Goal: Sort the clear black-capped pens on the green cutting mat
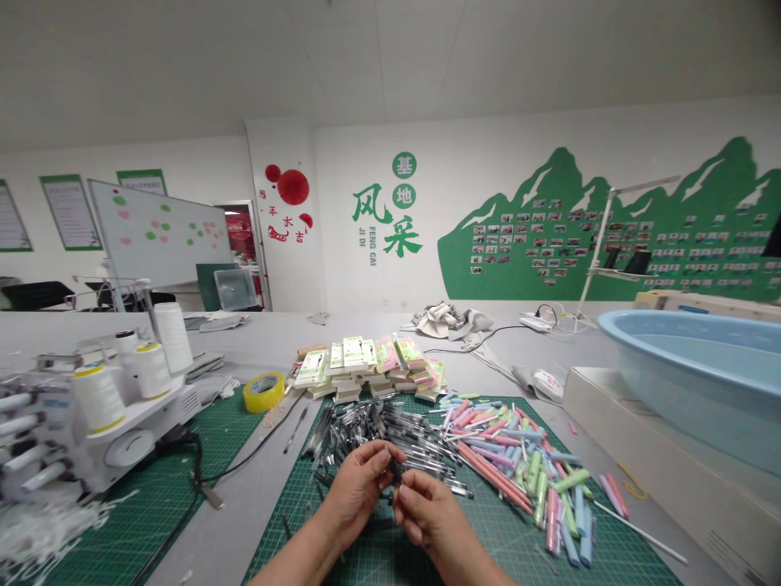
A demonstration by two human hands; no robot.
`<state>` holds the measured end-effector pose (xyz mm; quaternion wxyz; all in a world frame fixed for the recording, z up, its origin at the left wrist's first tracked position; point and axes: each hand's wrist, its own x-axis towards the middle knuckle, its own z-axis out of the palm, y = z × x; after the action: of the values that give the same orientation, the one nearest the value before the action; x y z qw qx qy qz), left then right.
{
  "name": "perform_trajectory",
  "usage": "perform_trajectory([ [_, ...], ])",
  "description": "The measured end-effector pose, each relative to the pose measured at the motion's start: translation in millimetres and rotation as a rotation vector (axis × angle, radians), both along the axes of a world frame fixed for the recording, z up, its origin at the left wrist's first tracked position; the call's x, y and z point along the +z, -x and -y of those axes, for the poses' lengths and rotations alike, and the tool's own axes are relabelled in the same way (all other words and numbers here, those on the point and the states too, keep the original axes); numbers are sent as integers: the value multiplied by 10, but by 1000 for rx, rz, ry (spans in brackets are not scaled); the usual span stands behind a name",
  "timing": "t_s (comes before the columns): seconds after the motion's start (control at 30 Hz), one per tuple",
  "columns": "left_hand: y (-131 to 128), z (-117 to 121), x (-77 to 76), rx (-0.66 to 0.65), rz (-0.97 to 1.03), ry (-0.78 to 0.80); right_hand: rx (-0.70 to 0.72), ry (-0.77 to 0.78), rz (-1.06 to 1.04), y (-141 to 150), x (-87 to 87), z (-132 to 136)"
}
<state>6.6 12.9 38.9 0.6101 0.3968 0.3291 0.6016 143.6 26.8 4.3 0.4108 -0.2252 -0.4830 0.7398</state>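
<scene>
My left hand [364, 486] and my right hand [430, 511] meet over the green cutting mat [488, 533]. Fingers of both are closed on a small black pen part [395, 470], perhaps a cap; most of it is hidden by the fingertips. Just beyond my hands lies a heap of clear-barrelled black pens [421, 443]. To the right spreads a pile of pastel tubes and sticks [497, 443] in pink, blue, green and purple. Behind the pens, small white-green boxes [357, 352] are stacked loosely, some with pink on them.
A sewing machine [131, 448] with white thread cones stands at left. Yellow tape [264, 393] and a single pen [295, 431] lie left of the pens. On the right, a blue basin [701, 350] rests on a white box [640, 456]. Cloth scraps [448, 319] lie behind.
</scene>
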Motion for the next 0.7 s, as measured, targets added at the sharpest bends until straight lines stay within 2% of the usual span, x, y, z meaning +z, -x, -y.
perform_trajectory([
  [0.2, -54, -17, -94, -115, -93, -1, -36, 25, -41, 8, -14, -20],
  [0.27, -10, -58, -100, -57, -111, -8, -28, 17, -10, 12, -51, -40],
  [0.37, 99, -118, -77, 116, -94, -16, -6, -29, 104, 20, -125, -75],
  [0.43, 143, -123, -64, 146, -108, -5, 13, -63, 179, 27, -165, -94],
  [0.6, 47, -42, -53, -68, -309, -58, 16, -85, 162, 36, -188, -113],
  [0.67, 51, -59, -18, -71, -375, -106, 7, -69, 151, 32, -173, -109],
  [0.7, 100, -90, 8, -29, -402, -128, 0, -66, 156, 29, -163, -104],
])
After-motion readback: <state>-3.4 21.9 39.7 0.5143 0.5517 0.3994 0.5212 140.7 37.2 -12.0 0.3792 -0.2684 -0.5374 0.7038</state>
